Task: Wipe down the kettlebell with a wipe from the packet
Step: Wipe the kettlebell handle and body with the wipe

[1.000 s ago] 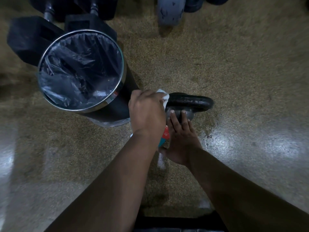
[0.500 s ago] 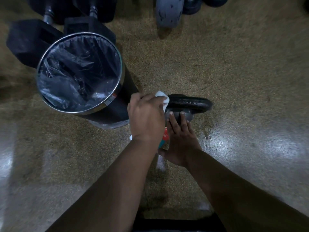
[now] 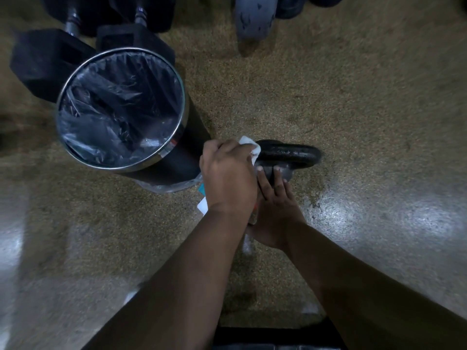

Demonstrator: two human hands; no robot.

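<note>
Kettlebell (image 3: 288, 154) of black iron stands on a speckled gym floor (image 3: 341, 92), just beside a round, steel-rimmed waste bin (image 3: 177, 165) fitted with a clear plastic liner. A person leans over it with both bare arms reaching down. The left hand (image 3: 227, 178) has its grip closed round a crumpled white wipe (image 3: 246, 141), fingers curled, and holds the wipe against the near end of the kettlebell's handle. The right hand (image 3: 276, 210) lies lower, partly under the left wrist, with its grip loose: its straight fingers (image 3: 262, 181) rest flat on the rounded body of the weight below the handle. A wipe packet (image 3: 203, 207) shows only in slivers, teal and white at the left wrist, just beside the right palm; what supports it is hidden. Behind the bin lie black hex dumbbells (image 3: 43, 61), and a scuffed grey weight (image 3: 255, 18) sits at the top edge, well apart from the hands.
</note>
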